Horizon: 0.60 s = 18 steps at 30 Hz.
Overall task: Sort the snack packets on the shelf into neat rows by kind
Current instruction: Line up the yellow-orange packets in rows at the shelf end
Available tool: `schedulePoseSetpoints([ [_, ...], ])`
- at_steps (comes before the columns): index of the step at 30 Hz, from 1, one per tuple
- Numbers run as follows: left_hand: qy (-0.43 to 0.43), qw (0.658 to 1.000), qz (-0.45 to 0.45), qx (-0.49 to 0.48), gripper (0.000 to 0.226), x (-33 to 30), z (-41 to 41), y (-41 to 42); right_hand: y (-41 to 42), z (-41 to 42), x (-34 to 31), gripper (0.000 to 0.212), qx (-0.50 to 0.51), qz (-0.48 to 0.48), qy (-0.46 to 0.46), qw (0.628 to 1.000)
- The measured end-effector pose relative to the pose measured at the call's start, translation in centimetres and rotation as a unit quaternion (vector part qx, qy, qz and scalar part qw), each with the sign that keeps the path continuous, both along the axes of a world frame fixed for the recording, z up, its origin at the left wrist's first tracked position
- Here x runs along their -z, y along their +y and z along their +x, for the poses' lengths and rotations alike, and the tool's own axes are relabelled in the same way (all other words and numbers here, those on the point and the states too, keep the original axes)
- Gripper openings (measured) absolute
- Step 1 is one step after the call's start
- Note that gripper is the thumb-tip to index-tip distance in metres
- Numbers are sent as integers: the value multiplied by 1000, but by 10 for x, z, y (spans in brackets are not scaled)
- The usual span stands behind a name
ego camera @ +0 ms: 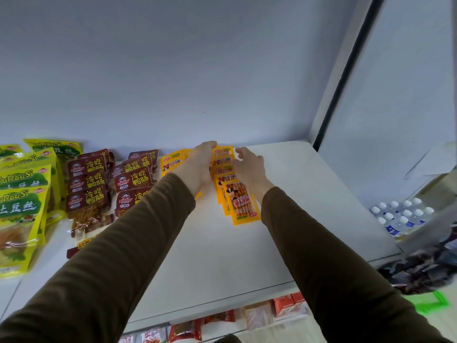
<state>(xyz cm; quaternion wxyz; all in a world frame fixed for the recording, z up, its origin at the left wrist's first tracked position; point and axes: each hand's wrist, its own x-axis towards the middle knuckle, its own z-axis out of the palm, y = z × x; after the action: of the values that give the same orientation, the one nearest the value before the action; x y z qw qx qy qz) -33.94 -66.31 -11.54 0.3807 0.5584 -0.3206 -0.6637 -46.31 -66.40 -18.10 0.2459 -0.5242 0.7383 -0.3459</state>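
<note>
On the white shelf (284, 219) lie snack packets in rows by kind. Yellow-green packets (22, 194) fill the far left, dark red packets (86, 184) form two rows beside them, and small orange packets (237, 194) form overlapping rows in the middle. My left hand (201, 164) reaches to the back of the right orange row, fingers curled at the left edge of its rear packets. My right hand (248, 169) is on the row's right side, fingers bent toward the rear packet. Another orange row (171, 162) lies partly hidden under my left wrist.
The shelf's right half is bare white surface up to its right edge. A lower shelf with more snack packets (185, 330) shows below the front edge. Water bottles (400, 216) stand on the floor at the right, next to a green basket (430, 303).
</note>
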Motion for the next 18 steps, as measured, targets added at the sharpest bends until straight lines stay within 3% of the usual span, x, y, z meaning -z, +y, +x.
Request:
schedulePoseSetpoints([
  [7, 47, 998, 25, -22, 34, -1, -7, -7, -4, 8, -1, 44, -33, 10, 54, 998],
  [12, 30, 999, 13, -11, 37, -5, -3, -9, -6, 14, 1, 44, -9, 7, -47, 999],
  [16, -9, 1000, 3, -12, 39, -5, -2, -6, -5, 13, 2, 44, -9, -15, -32, 999],
  [18, -7, 1000, 8, -18, 39, -4, -3, -6, -5, 11, 2, 46, 0, -19, -83, 996],
])
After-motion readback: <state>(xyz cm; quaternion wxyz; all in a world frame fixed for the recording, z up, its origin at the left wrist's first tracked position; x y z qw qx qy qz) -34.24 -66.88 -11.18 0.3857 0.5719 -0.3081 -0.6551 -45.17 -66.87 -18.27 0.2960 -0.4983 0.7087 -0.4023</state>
